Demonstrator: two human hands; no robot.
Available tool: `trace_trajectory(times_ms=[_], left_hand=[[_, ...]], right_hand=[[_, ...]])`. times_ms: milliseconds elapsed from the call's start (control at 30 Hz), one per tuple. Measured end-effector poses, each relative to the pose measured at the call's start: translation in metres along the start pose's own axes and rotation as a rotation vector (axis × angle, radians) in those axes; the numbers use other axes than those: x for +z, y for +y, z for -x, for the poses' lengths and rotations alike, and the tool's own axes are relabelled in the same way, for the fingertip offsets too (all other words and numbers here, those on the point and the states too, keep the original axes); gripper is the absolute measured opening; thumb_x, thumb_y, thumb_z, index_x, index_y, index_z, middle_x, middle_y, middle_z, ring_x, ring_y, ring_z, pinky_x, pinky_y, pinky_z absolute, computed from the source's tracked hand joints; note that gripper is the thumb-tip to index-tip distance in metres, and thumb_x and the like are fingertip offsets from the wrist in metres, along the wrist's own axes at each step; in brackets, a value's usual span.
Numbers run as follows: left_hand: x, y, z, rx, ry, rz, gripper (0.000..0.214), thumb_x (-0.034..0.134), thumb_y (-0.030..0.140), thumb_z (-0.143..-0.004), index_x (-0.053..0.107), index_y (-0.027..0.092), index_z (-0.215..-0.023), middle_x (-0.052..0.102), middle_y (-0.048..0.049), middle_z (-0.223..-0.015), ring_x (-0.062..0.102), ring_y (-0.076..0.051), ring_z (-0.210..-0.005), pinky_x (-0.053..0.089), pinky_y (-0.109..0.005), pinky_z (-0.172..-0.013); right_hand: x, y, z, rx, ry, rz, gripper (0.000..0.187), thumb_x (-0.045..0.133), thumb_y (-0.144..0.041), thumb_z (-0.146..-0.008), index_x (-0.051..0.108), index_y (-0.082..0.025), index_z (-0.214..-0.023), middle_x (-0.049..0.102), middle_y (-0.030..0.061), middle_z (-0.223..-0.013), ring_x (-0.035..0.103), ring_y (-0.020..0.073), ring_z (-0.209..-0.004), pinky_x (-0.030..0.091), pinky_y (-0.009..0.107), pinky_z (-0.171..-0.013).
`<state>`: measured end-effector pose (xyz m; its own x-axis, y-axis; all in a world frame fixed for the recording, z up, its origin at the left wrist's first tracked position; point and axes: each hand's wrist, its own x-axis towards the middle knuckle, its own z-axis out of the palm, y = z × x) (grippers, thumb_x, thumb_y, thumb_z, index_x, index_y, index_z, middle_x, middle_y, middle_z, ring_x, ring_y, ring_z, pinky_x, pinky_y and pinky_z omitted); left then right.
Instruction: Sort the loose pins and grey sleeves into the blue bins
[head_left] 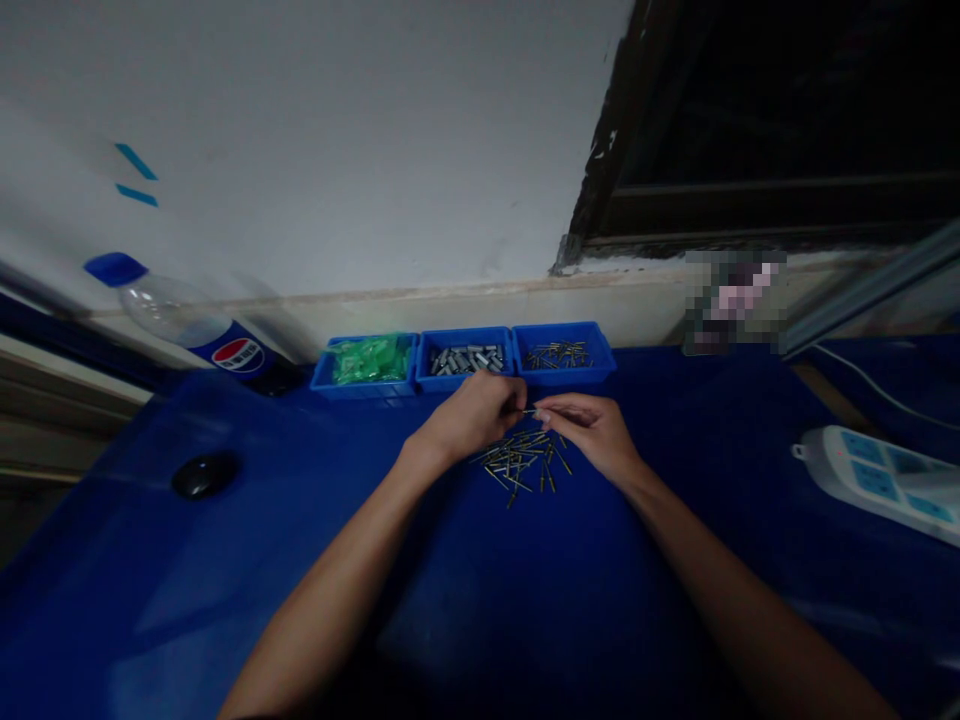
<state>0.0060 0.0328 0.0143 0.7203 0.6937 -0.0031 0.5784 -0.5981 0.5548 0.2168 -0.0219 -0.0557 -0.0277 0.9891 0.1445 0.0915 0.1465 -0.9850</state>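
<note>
On the table (300,530) I see three bins (570,377) in a row, and in front of them the left hand (491,400) and right hand (600,430), near a loose pile (517,460) of pins, fingers pinched narrow on one thin pin (530,411) between them.

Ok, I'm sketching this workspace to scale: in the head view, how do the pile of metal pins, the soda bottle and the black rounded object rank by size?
Largest to smallest, as they look:
1. soda bottle
2. pile of metal pins
3. black rounded object
</note>
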Motion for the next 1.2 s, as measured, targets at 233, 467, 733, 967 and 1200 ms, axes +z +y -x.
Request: trace_trajectory(times_ms=[233, 467, 733, 967, 1200], left_hand=[[-0.015, -0.014, 0.009, -0.074, -0.118, -0.057, 0.022, 0.060, 0.017, -0.096, 0.073, 0.015, -0.114, 0.077, -0.0070, -0.092, 0.068, -0.016, -0.080, 0.048, -0.028, -0.075], [-0.012, -0.014, 0.012, -0.140, -0.267, -0.034, 0.040, 0.065, 0.021, -0.094, 0.067, 0.017, -0.134, 0.079, -0.0104, -0.105, 0.072, -0.019, -0.087, 0.052, -0.029, -0.078], [-0.014, -0.009, 0.014, -0.116, -0.248, -0.054, 0.040, 0.062, 0.023, -0.096, 0.067, 0.017, -0.135, 0.077, -0.0136, -0.116, 0.073, -0.022, -0.096, 0.053, -0.033, -0.085], [-0.016, -0.006, 0.014, -0.127, -0.261, -0.092, 0.042, 0.066, 0.026, -0.097, 0.066, 0.018, -0.138, 0.076, -0.0146, -0.124, 0.072, -0.025, -0.107, 0.053, -0.036, -0.094], [-0.014, -0.004, 0.012, -0.143, -0.272, -0.067, 0.043, 0.064, 0.026, -0.099, 0.064, 0.015, -0.141, 0.075, -0.0159, -0.127, 0.073, -0.025, -0.109, 0.055, -0.036, -0.095]], right_hand=[[-0.005, -0.008, -0.005, -0.125, 0.135, 0.008, 0.054, 0.078, -0.032, -0.087, 0.068, -0.031, -0.140, 0.075, 0.0084, -0.135, 0.077, 0.0259, -0.111, 0.062, 0.048, -0.099], [-0.042, -0.012, -0.001, -0.338, -0.147, 0.577, 0.032, 0.063, -0.010, -0.084, 0.080, -0.029, -0.104, 0.080, 0.0046, -0.114, 0.073, 0.0270, -0.108, 0.056, 0.053, -0.102], [-0.055, -0.004, -0.001, -0.332, -0.328, 0.736, 0.019, 0.077, -0.017, -0.086, 0.080, -0.031, -0.099, 0.072, 0.0066, -0.127, 0.066, 0.0308, -0.121, 0.052, 0.059, -0.106], [-0.058, 0.000, -0.003, -0.326, -0.353, 0.782, 0.009, 0.070, -0.021, -0.097, 0.074, -0.028, -0.093, 0.069, 0.0088, -0.128, 0.063, 0.0320, -0.122, 0.050, 0.059, -0.108], [-0.048, 0.002, -0.001, -0.342, -0.392, 0.808, 0.008, 0.062, -0.022, -0.101, 0.069, -0.027, -0.099, 0.067, 0.0099, -0.127, 0.061, 0.0313, -0.121, 0.050, 0.056, -0.105]])
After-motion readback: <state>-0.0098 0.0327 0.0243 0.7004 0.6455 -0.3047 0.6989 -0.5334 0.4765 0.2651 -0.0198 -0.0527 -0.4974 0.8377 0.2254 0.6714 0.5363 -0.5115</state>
